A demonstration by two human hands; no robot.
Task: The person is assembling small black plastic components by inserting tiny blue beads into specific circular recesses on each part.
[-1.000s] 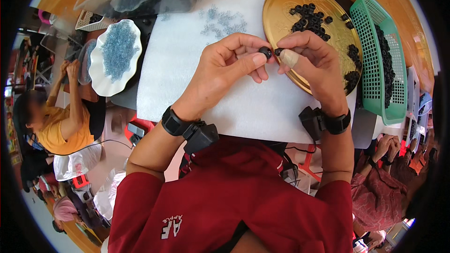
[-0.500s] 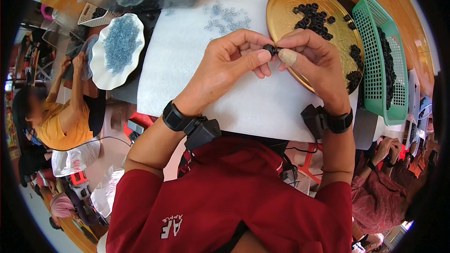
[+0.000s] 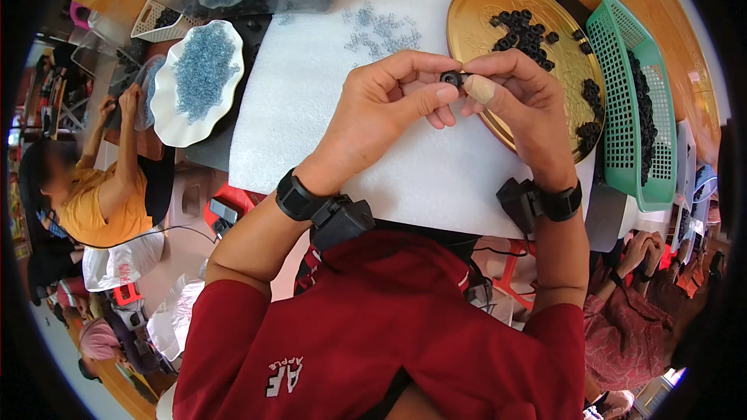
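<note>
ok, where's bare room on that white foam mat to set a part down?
Most of the white foam mat is bare: a wide patch left of the left hand, and a strip below both hands toward the near edge. Crowded: the small grey parts scattered at the far edge, and the gold tray overlapping the right side under the right hand.

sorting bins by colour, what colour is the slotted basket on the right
Green, a teal shade; the basket shows in the head view.

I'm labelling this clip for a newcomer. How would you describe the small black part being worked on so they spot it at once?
Start at the white foam mat, then find the two hands meeting at its right edge beside the round gold tray. The small black ring is pinched between left hand and right hand, unlike the loose ones lying on the tray.
</note>
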